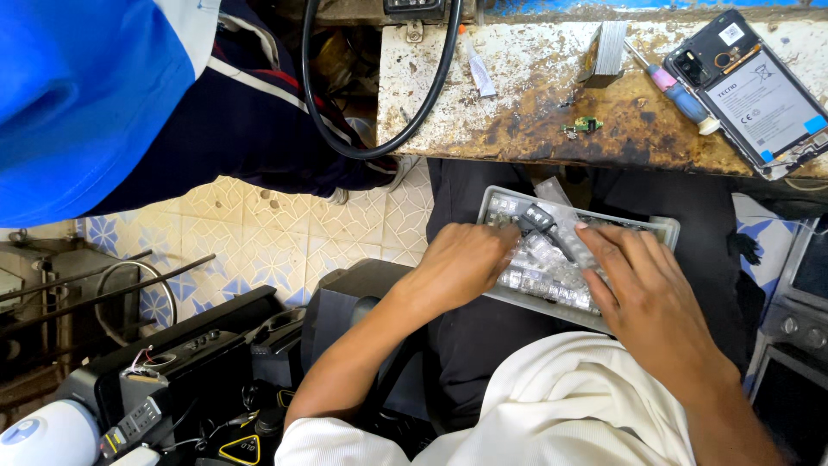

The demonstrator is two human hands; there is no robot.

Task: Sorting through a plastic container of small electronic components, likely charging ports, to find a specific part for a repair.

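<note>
Workbench (535,103): worn, stained top, running along the upper right of the view. A thick black cable (379,142) loops down off its left edge.

Second person (95,95) at upper left, blue and white top, dark trousers with a pale stripe; only the body shows.

Floor (259,233): patterned tiles, pale with blue flower corners. Black electronic casings (216,354) piled at lower left with loose wires.

Opened phone (755,91) on the bench at far right, back cover off, battery and camera module exposed, lying at an angle. Screwdriver (677,91) with pink and blue handle just left of it, touching or nearly touching the phone's edge. Small grey block (608,52) stands left of the screwdriver. White tube (479,69) lies near the bench's left end. Tiny green circuit piece (585,126) sits near the front edge of the bench.

Grey plastic tray (664,231): rectangular, resting on the person's lap over dark trousers, just below the bench edge. Full of small clear packets (552,272) holding little parts.

Left hand (461,263): inside the tray's left half, fingers curled down into the packets; cannot tell whether it grips any one of them.

Right hand (642,298): over the tray's right half, fingers spread apart and laid flat across the packets, fingertips reaching toward the tray's middle. Nothing visibly clamped.
</note>
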